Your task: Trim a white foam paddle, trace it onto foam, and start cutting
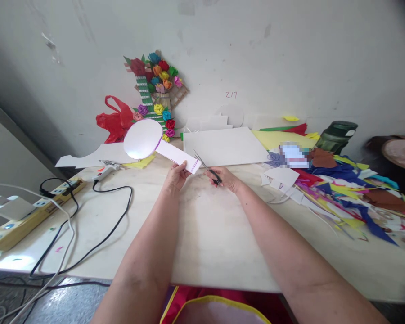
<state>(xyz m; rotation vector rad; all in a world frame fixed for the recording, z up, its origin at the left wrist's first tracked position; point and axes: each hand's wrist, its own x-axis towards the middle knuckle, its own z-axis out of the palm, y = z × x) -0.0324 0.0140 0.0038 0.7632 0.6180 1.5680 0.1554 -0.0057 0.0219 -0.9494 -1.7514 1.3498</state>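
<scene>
My left hand (pixel 178 175) pinches the strip end of a white paper cutout (pixel 143 138), a round disc with a straight handle, held above the table. Purple marker lines run along the disc's edge and near the handle's end. In my right hand (pixel 224 177) is a pair of scissors (pixel 215 174) with black handles. Its thin blades point up and left, slightly apart, close to the end of the paper handle. Whether the blades touch the paper I cannot tell.
White board (pixel 226 146) lies behind my hands. Coloured scraps (pixel 351 193), a phone (pixel 294 155) and a green bottle (pixel 337 137) are at right. At left are a power strip (pixel 37 211), black cable (pixel 130 202) and glue gun (pixel 106 172). Paper flowers (pixel 160 81) lean against the wall.
</scene>
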